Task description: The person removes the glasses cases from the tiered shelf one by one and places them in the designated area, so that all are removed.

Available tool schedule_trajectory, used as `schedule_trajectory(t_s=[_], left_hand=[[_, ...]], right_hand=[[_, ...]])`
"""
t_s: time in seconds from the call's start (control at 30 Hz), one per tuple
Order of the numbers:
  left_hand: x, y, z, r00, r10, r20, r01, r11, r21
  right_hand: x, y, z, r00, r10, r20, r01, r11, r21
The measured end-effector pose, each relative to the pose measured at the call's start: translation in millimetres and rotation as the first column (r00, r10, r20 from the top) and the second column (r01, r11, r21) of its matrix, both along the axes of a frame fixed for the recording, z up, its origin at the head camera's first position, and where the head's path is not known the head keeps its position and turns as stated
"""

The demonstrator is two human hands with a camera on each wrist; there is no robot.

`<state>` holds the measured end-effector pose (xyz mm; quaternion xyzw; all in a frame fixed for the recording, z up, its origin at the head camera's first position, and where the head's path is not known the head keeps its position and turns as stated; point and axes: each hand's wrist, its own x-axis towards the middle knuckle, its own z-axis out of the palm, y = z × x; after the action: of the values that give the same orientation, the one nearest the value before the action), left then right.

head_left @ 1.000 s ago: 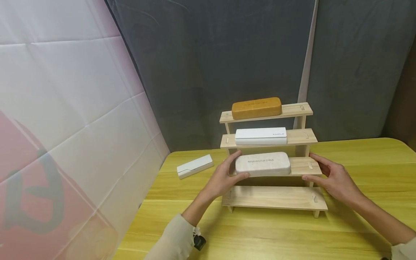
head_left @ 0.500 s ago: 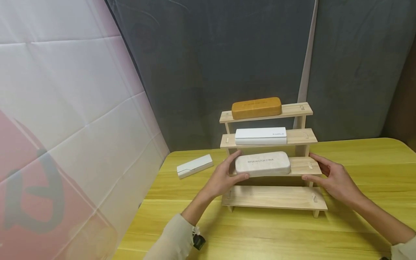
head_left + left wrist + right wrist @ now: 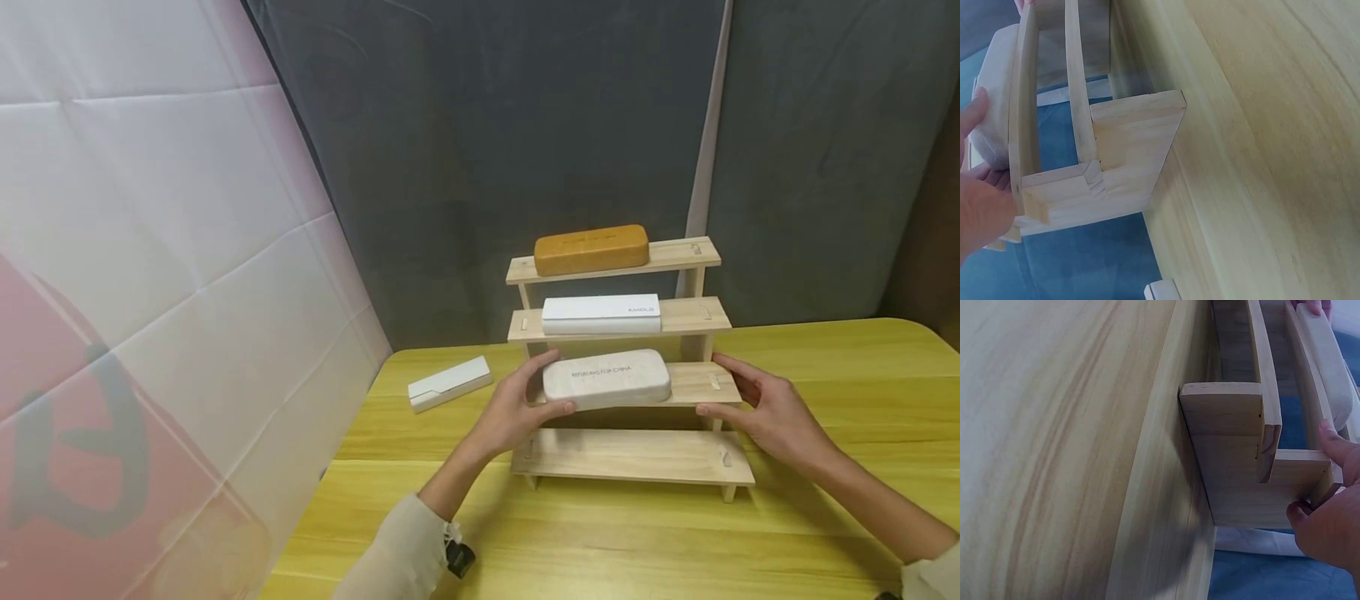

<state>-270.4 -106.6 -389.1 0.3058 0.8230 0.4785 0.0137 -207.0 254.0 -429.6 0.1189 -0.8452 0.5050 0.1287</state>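
A pale glasses case (image 3: 606, 379) with dark lettering lies on the third shelf down of a wooden tiered display stand (image 3: 637, 457). My left hand (image 3: 513, 408) holds its left end, thumb at the front and fingertips behind. In the left wrist view the thumb lies against the case (image 3: 996, 94) and the other fingers are partly hidden. My right hand (image 3: 780, 417) grips the right end of the same shelf, thumb along its front edge. The right wrist view shows my right hand (image 3: 1335, 519) with fingers curled round the stand's side.
A brown-orange glasses case (image 3: 592, 250) sits on the top shelf, and a white glasses case (image 3: 602, 315) on the shelf below. Another white case (image 3: 450, 383) lies on the yellow wood-grain table (image 3: 600, 542), left of the stand. A dark curtain (image 3: 540, 150) hangs behind.
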Motion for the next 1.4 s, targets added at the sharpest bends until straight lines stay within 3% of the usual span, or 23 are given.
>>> schedule_trajectory(t_s=[0.17, 0.7, 1.4], left_hand=[[1.2, -0.6, -1.5, 1.0, -0.001, 0.016, 0.0, 1.0, 0.031], [14.9, -9.4, -2.5, 0.995, 0.057, -0.077, -0.053, 0.997, 0.053], [24.2, -35.1, 3.3, 0.988, 0.076, -0.136, -0.062, 0.993, 0.1]], right_hand=[[-1.2, 0, -1.3, 1.0, 0.001, 0.0, -0.001, 1.0, -0.002], [1.0, 0, -1.8, 0.999, 0.02, -0.028, -0.021, 0.999, -0.029], [0.5, 1, -2.9, 0.999, 0.012, -0.038, -0.013, 1.0, -0.013]])
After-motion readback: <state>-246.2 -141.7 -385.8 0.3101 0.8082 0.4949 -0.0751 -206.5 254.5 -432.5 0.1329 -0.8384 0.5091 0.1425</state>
